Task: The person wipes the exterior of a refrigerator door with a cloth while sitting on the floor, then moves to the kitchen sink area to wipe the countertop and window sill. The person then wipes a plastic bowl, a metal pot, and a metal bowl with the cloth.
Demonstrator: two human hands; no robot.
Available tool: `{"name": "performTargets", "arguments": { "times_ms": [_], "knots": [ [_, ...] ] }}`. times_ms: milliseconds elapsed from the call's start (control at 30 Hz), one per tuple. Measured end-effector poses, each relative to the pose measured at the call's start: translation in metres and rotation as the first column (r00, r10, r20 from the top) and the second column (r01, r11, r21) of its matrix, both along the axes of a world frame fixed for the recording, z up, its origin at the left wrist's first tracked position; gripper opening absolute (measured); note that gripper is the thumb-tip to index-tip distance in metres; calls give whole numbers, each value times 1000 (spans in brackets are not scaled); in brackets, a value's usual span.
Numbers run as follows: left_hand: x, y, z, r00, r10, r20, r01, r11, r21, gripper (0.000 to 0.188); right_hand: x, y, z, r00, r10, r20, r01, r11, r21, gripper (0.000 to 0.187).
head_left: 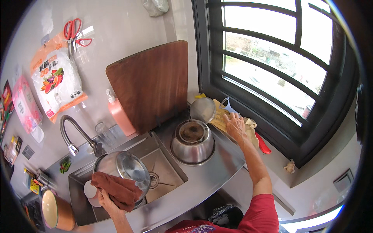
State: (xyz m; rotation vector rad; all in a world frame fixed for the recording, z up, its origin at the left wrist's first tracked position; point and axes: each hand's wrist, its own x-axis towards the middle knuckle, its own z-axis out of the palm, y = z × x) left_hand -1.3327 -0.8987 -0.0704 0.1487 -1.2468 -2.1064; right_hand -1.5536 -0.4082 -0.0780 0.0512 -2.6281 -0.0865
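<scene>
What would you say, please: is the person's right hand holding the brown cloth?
No, the left hand holds the brown cloth, while the right hand is near the window.

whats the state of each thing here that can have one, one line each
left hand, closed on the brown cloth
brown cloth, bunched
metal vessel, tilted over the sink
right hand, open and spread
pot, upside down on the counter, darkened on top
cutting board, standing upright
red-handled scissors, hanging on the wall
faucet, not visibly running
pump bottle, upright
</scene>
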Motion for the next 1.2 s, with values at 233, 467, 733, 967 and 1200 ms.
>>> {"name": "performTargets", "arguments": {
  "times_ms": [233,467,733,967,1200],
  "knots": [
    [-6,5,-2,1000,16,-18,-17,998,-67,30,-10,10,9,995,60,84,-45,985,-166,25],
    [-7,13,4,1000,15,-24,-16,999,-37,30,-3,14,20,997,68,42,-58,979,-197,26],
    [-4,12,5,1000,25,-2,-25,1000,-15,30,11,15,32,922,19,-387,-6,999,33,32],
    [-2,17,7,999,-28,21,30,997,-68,30,-18,-7,10,904,-59,-424,131,981,141,31],
    [6,18,5,1000,-2,8,3,1000,-27,28,-46,-15,-1,943,-128,-306,137,990,10,15]
  ]
}}
